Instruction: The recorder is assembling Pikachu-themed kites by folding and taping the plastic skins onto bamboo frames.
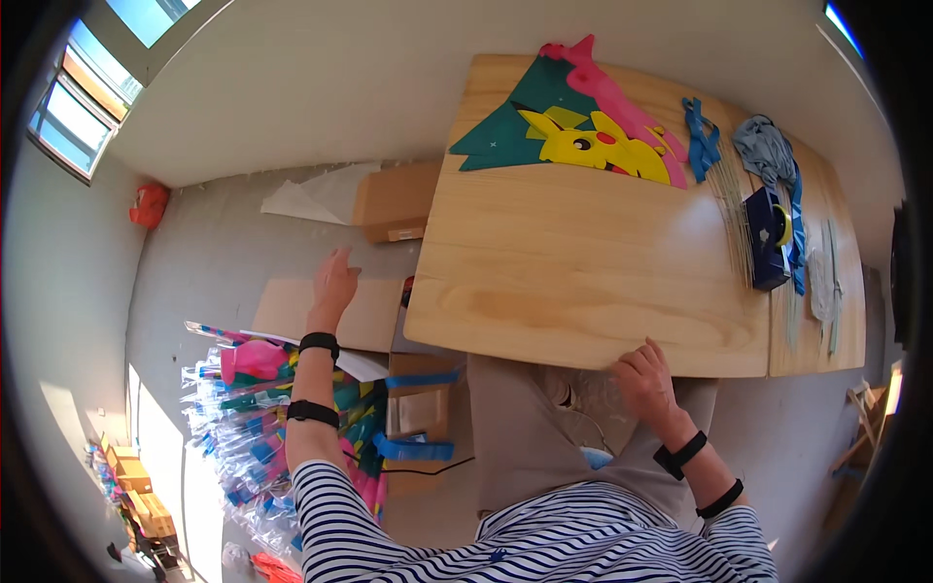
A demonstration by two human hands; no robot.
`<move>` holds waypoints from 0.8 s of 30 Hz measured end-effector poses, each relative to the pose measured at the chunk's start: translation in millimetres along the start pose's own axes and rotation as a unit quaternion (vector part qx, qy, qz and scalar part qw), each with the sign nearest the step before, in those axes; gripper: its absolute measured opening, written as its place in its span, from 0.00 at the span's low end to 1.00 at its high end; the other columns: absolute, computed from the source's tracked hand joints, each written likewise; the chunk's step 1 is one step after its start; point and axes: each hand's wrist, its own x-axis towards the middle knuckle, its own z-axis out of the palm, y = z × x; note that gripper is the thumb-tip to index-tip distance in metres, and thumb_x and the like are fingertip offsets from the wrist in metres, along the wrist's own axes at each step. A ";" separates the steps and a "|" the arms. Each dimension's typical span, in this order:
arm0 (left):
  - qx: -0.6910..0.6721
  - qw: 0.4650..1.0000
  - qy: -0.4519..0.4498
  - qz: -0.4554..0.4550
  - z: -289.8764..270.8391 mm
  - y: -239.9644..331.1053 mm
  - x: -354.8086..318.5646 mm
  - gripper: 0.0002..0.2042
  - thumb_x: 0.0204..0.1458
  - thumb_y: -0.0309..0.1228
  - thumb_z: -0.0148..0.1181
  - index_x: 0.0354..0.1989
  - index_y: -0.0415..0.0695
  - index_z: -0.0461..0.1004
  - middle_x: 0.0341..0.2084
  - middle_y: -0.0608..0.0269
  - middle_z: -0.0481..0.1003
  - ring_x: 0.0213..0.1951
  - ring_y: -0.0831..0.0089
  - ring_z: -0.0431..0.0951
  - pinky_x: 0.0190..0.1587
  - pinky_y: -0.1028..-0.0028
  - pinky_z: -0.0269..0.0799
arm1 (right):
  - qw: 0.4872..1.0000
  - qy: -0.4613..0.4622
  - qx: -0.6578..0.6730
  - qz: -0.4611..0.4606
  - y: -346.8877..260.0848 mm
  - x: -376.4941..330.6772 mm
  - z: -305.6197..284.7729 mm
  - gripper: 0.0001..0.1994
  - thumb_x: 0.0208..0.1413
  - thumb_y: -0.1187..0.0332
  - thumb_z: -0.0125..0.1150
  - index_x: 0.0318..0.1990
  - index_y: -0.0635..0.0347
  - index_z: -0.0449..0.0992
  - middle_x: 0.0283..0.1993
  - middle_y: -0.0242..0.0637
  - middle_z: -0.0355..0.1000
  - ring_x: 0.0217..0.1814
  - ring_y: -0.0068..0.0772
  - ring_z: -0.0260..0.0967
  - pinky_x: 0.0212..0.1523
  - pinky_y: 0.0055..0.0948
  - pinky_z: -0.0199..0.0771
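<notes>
My left hand [335, 281] reaches out past the table's left side, over a flat sheet of cardboard [292, 309]. Its fingers are stretched out, and nothing shows in them. At the table's front edge, my right hand [645, 383] is loosely bent with its fingers a little apart and holds nothing visible. On the far part of the wooden table [583, 277] lies a flat triangular kite sail [505, 126], green and pink with a yellow cartoon figure. Both hands are apart from it.
Right on the table are a dark blue tape dispenser [768, 240], thin rods [731, 219], blue ribbon [700, 141] and grey-blue cloth [765, 151]. Left of my legs stands a pile of plastic-wrapped colourful packs [248, 428]. A cardboard box [397, 199] lies beyond my left hand.
</notes>
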 end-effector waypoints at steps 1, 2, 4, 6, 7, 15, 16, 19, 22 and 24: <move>-0.058 0.997 -0.049 -0.016 5.7 45.1 39.1 0.21 0.52 0.27 0.64 0.56 0.40 0.74 0.53 0.42 0.76 0.54 0.42 0.76 0.55 0.52 0.73 | 1.000 -0.004 0.002 0.013 1.0 1.0 -1.3 0.11 0.42 0.72 0.71 0.36 0.59 0.79 0.41 0.40 0.74 0.48 0.49 0.70 0.69 0.60 0.63; -0.089 0.996 -0.024 -0.006 26.7 59.8 64.9 0.21 0.54 0.27 0.63 0.57 0.38 0.73 0.55 0.42 0.75 0.56 0.42 0.74 0.56 0.52 0.72 | 1.000 -0.009 0.013 0.015 -2.1 6.6 -4.5 0.12 0.42 0.72 0.71 0.37 0.59 0.79 0.42 0.40 0.75 0.49 0.49 0.70 0.68 0.60 0.63; -0.151 0.982 0.072 0.092 52.9 101.8 116.0 0.22 0.53 0.29 0.64 0.57 0.37 0.73 0.56 0.42 0.74 0.56 0.43 0.74 0.56 0.54 0.72 | 0.999 -0.010 0.028 0.037 -2.2 9.1 -9.2 0.14 0.42 0.73 0.71 0.39 0.59 0.79 0.43 0.39 0.74 0.49 0.49 0.70 0.68 0.59 0.64; -0.142 0.987 0.031 0.070 77.5 121.2 169.4 0.22 0.51 0.31 0.67 0.55 0.36 0.75 0.54 0.41 0.76 0.55 0.43 0.75 0.55 0.54 0.73 | 0.997 -0.011 0.041 0.065 1.4 8.7 -11.8 0.14 0.42 0.73 0.72 0.40 0.59 0.79 0.42 0.39 0.74 0.50 0.48 0.69 0.68 0.59 0.64; -0.139 0.988 0.009 0.061 89.7 131.5 193.5 0.22 0.50 0.32 0.68 0.53 0.35 0.75 0.52 0.41 0.76 0.54 0.43 0.76 0.54 0.53 0.74 | 0.996 -0.007 0.048 0.078 4.2 7.5 -14.1 0.13 0.43 0.74 0.71 0.40 0.59 0.80 0.42 0.39 0.74 0.48 0.49 0.70 0.67 0.59 0.65; -0.093 0.987 -0.033 -0.128 136.8 158.1 272.2 0.18 0.43 0.38 0.77 0.37 0.38 0.80 0.38 0.46 0.82 0.43 0.49 0.82 0.45 0.54 0.77 | 0.987 0.022 0.098 0.129 21.9 11.1 -11.4 0.09 0.44 0.77 0.68 0.36 0.58 0.79 0.38 0.40 0.70 0.42 0.49 0.69 0.67 0.55 0.65; -0.078 0.986 -0.049 -0.143 133.8 159.6 273.3 0.18 0.42 0.38 0.77 0.35 0.39 0.80 0.37 0.47 0.82 0.42 0.50 0.82 0.45 0.54 0.77 | 0.986 0.020 0.100 0.128 23.8 12.6 -10.9 0.09 0.44 0.77 0.68 0.35 0.58 0.79 0.37 0.40 0.70 0.42 0.49 0.69 0.67 0.55 0.65; -0.124 0.973 -0.101 -0.164 136.4 153.0 284.4 0.17 0.42 0.37 0.78 0.33 0.41 0.79 0.31 0.50 0.82 0.40 0.51 0.82 0.43 0.54 0.77 | 0.985 0.019 0.108 0.134 29.4 15.6 -7.6 0.08 0.44 0.77 0.68 0.34 0.58 0.78 0.36 0.40 0.68 0.41 0.49 0.69 0.68 0.54 0.64; -0.120 0.975 -0.110 -0.152 134.7 152.4 291.3 0.16 0.40 0.30 0.78 0.35 0.40 0.78 0.26 0.53 0.80 0.38 0.54 0.82 0.40 0.57 0.78 | 0.986 0.019 0.102 0.132 32.4 17.3 -5.9 0.08 0.44 0.76 0.68 0.33 0.57 0.78 0.35 0.41 0.67 0.40 0.49 0.69 0.68 0.54 0.63; -0.178 0.966 -0.081 -0.169 131.4 160.1 295.5 0.15 0.40 0.25 0.77 0.36 0.39 0.78 0.25 0.55 0.78 0.36 0.59 0.82 0.39 0.60 0.78 | 0.985 0.019 0.102 0.136 32.4 19.2 -6.1 0.08 0.44 0.76 0.68 0.33 0.58 0.77 0.35 0.40 0.67 0.40 0.48 0.68 0.68 0.54 0.63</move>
